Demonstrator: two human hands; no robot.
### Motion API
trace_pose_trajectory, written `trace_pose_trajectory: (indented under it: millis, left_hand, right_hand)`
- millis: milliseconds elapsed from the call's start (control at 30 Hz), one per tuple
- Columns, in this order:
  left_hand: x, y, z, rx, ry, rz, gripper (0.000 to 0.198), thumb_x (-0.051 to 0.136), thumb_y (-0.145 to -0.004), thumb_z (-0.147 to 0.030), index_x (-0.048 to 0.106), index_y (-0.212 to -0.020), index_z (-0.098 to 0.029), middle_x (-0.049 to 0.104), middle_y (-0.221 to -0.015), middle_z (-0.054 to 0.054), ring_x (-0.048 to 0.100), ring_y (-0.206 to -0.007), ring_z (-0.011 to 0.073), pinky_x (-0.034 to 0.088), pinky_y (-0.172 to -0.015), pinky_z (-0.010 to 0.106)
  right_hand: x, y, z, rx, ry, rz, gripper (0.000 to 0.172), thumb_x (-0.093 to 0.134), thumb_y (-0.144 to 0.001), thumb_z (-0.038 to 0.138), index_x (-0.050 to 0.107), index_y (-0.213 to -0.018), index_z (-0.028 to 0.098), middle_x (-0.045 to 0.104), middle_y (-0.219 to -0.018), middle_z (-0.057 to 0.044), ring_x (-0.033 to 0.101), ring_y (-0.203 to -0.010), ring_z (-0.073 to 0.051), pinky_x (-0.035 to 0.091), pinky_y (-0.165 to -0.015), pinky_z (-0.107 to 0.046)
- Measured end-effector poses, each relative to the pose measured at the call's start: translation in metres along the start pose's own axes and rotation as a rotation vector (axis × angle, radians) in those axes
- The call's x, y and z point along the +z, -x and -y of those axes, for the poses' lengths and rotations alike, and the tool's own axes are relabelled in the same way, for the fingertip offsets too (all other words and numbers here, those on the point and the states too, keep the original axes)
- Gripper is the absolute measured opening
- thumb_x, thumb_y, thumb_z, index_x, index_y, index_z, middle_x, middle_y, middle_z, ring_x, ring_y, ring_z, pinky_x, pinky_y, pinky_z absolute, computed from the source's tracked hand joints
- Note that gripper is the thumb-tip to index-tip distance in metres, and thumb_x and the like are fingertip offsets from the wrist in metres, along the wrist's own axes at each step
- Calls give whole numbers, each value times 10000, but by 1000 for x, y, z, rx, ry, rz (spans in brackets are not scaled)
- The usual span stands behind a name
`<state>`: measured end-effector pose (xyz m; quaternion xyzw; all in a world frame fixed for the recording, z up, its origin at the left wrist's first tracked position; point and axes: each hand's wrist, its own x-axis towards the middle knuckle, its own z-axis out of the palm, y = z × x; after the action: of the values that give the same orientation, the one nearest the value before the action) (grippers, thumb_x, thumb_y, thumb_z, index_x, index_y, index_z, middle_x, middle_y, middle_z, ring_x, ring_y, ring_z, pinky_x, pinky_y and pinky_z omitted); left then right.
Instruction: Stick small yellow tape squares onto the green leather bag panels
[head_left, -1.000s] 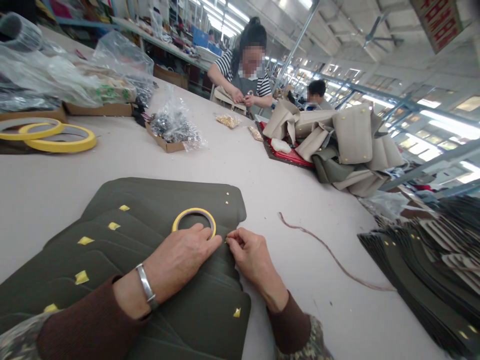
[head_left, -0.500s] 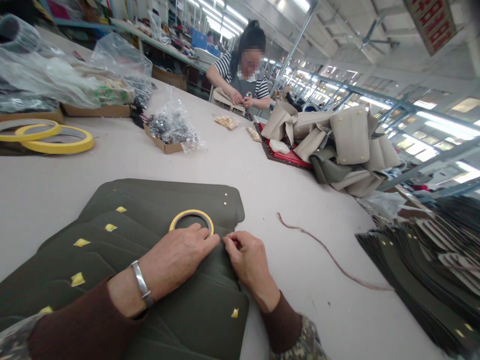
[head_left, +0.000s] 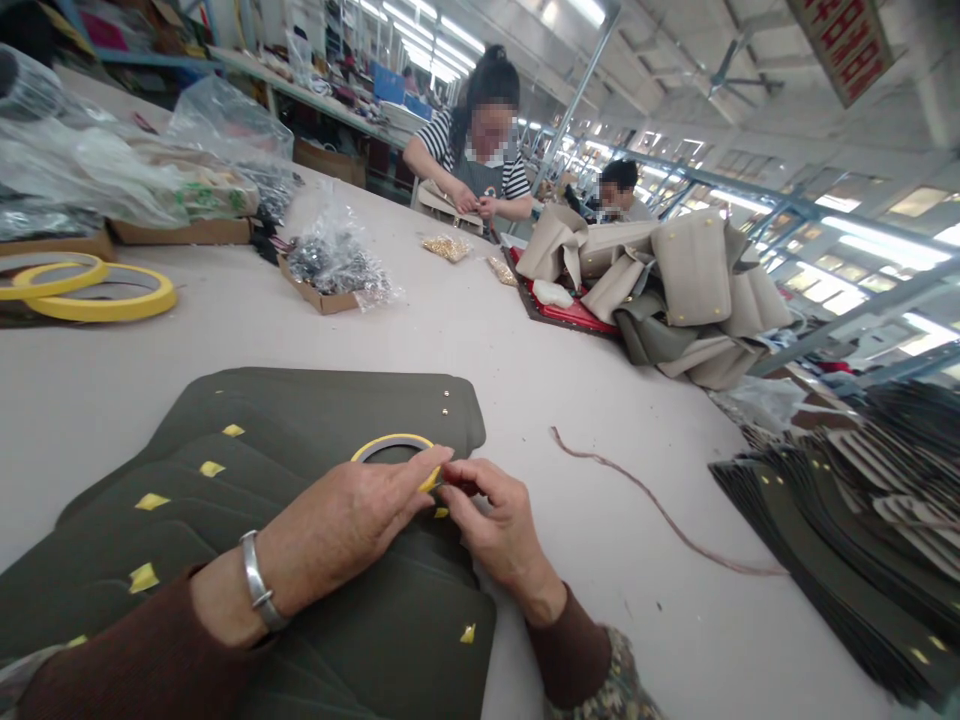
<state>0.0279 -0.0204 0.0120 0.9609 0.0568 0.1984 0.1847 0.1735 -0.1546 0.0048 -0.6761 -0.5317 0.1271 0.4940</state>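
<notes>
Tape roll sits gripped in my left hand. My right hand curls beside it; whether it grips anything is hidden.

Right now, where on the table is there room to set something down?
Nearly bare: the table between the right hand and brown cord, and the strip between the green panels and small parts box. Crowded: around the beige pile, the dark stack and plastic bags.
</notes>
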Motion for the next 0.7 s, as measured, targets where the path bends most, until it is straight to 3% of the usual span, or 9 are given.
trace_pose_trajectory:
  millis: [167, 433, 533, 700]
  left_hand:
    - [1, 1, -3, -1, -44, 4, 259, 415, -980, -238, 492, -1223, -187, 750, -1019, 62, 730, -819, 174, 530, -617, 233]
    - [1, -4, -2, -25, -46, -7, 140, 428, -968, -208, 548, -896, -218, 656, -759, -21, 651, -642, 154, 433, -552, 259]
    - [3, -4, -3, -32, -90, -49, 149, 441, -957, -197, 539, -846, -219, 606, -728, -22, 605, -601, 150, 389, -530, 265]
    - [4, -2, -6, -11, -132, -178, 189, 415, -958, -172, 547, -829, -211, 562, -697, -21, 556, -592, 136, 364, -539, 259]
  right_hand:
    - [5, 1, 2, -166, 96, -16, 130, 576, -873, 126, 694, -888, 178, 715, -818, -53, 652, -753, -149, 508, -731, -257]
    - [10, -3, 2, -240, 266, -157, 148, 538, -779, 111, 656, -715, 173, 644, -618, -11, 572, -538, -120, 452, -552, -228]
    - [12, -5, 7, -72, 163, -157, 127, 553, -749, 128, 658, -693, 172, 647, -612, -5, 565, -527, -113, 456, -544, -223]
    - [19, -11, 11, 420, -266, -104, 73, 609, -724, 216, 644, -694, 160, 613, -520, 24, 551, -439, -101, 445, -444, -199]
